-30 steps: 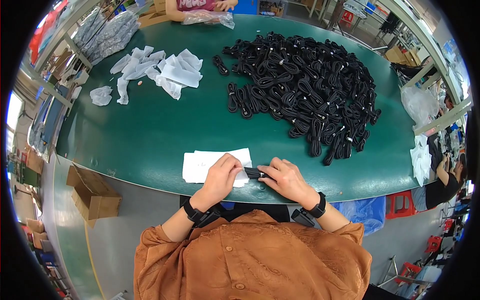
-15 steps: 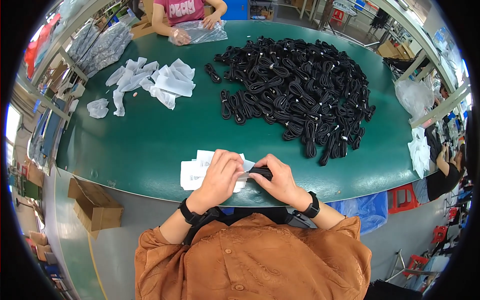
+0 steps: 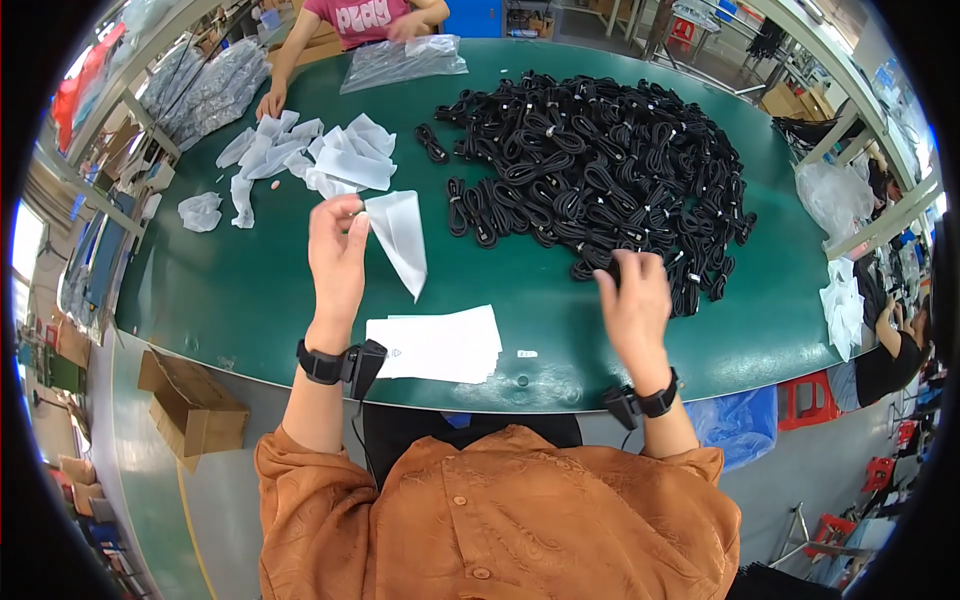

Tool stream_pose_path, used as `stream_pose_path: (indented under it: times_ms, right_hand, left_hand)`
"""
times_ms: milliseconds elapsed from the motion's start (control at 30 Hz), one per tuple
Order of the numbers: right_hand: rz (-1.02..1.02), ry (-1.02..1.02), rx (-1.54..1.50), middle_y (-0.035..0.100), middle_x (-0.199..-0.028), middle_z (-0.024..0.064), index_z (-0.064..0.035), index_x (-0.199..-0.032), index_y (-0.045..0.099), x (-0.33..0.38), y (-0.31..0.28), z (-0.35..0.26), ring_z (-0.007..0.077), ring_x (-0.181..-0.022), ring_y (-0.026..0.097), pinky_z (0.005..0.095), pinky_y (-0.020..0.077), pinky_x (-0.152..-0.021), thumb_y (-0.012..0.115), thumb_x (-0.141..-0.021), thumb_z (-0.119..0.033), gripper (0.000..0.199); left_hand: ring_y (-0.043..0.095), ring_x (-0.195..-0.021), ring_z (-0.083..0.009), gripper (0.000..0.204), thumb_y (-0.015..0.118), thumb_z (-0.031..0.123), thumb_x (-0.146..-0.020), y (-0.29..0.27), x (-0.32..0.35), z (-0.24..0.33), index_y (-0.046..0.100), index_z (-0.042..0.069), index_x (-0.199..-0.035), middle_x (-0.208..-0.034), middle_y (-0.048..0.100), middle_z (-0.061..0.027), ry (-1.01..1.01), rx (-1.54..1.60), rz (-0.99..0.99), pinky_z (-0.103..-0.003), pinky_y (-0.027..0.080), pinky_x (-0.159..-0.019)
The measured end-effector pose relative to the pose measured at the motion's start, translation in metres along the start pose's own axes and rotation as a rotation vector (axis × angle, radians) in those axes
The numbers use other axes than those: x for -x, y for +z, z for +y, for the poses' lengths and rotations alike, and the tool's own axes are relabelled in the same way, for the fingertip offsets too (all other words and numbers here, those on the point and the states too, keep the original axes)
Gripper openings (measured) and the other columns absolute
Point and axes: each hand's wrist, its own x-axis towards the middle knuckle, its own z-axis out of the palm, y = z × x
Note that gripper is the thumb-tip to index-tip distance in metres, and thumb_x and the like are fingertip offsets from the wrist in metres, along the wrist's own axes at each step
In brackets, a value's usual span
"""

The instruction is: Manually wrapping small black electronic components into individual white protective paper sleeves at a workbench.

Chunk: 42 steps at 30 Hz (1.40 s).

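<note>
Where the left hand (image 3: 338, 250) pinches: one thin, creased white bag (image 3: 403, 235), fingers clamped on it, above the bench (image 3: 280, 290).
Cable bundles (image 3: 600, 165): black, looped, heaped beyond counting.
Right hand (image 3: 640, 310): fingers apart, at the bundles' near edge.
White stack (image 3: 440, 345): one, flat.

The green surface (image 3: 250, 300) has a curved near edge, bent by the lens, and a soft sheen of light. Pale metal shelving (image 3: 148, 122) rises along its left edge, and a pale metal frame (image 3: 885, 226) stands along its right. Past the left edge, a bright window (image 3: 28, 240) glows white. A blue panel (image 3: 472, 18) stands beyond the far edge. The floor (image 3: 232, 500) is grey, with a green strip (image 3: 150, 490) bordered by a yellow line (image 3: 190, 512) to the left. An open cardboard box (image 3: 215, 425) sits below the near left corner; a red stool (image 3: 806, 402) stands by the near right corner.
</note>
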Motion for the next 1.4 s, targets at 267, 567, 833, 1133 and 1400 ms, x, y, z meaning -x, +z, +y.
stream_pose_path:
  times_ms: [267,567,833,1133,1400]
  right_hand:
    - [-0.158,0.193,0.151,0.058,-0.097,0.0168,-0.0015,-0.113,0.061,0.042,0.032,0.068,0.0327,-0.071,0.062,0.0411,0.052,-0.062,0.065,-0.09,-0.013,0.026]
    - [-0.371,0.046,-0.702,0.058,-0.085,0.013,-0.0034,-0.124,0.061,0.042,-0.002,-0.026,0.0289,-0.068,0.058,0.0358,0.0509,-0.063,0.057,-0.089,-0.002,0.035]
    - [-0.548,-0.247,-0.616,0.06,-0.092,0.0145,-0.0066,-0.128,0.059,0.054,0.004,-0.046,0.033,-0.077,0.06,0.0417,0.052,-0.069,0.06,-0.089,-0.005,0.039]
    - [-1.245,0.66,-1.361,0.064,-0.085,0.0085,0.0028,-0.123,0.06,0.051,0.023,-0.044,0.0108,-0.053,0.049,0.024,0.0408,-0.05,0.051,-0.1,-0.011,0.028]
    - [-1.207,1.311,-1.751,0.062,-0.085,0.0127,0.0077,-0.122,0.054,0.058,0.029,-0.042,0.0058,-0.047,0.036,0.0214,0.0307,-0.044,0.045,-0.103,-0.011,0.028]
  left_hand:
    - [0.06,-0.079,-0.0274,0.02,0.076,0.008,-0.081,0.049,0.103,-0.009,0.063,0.004,-0.097,-0.1,0.058,-0.0123,0.245,-0.323,-0.571,-0.037,0.051,-0.071]
    - [0.061,-0.071,-0.0223,0.011,0.07,0.001,-0.086,0.059,0.125,-0.021,0.062,0.001,-0.094,-0.086,0.062,-0.0087,0.114,-0.388,-0.542,-0.032,0.051,-0.065]
    - [0.06,-0.074,-0.0177,0.008,0.066,-0.003,-0.088,0.044,0.13,-0.021,0.06,0.0,-0.093,-0.092,0.064,-0.0085,-0.234,-0.14,-0.476,-0.027,0.048,-0.068]
    - [0.06,-0.086,-0.0235,0.013,0.068,-0.005,-0.083,0.034,0.124,-0.01,0.06,0.001,-0.091,-0.1,0.063,-0.0089,0.232,-0.173,-0.582,-0.032,0.05,-0.073]
    - [0.057,-0.089,-0.0274,0.018,0.071,-0.006,-0.077,0.036,0.119,0.013,0.06,0.002,-0.088,-0.102,0.06,-0.0081,0.423,-0.244,-0.722,-0.036,0.05,-0.074]
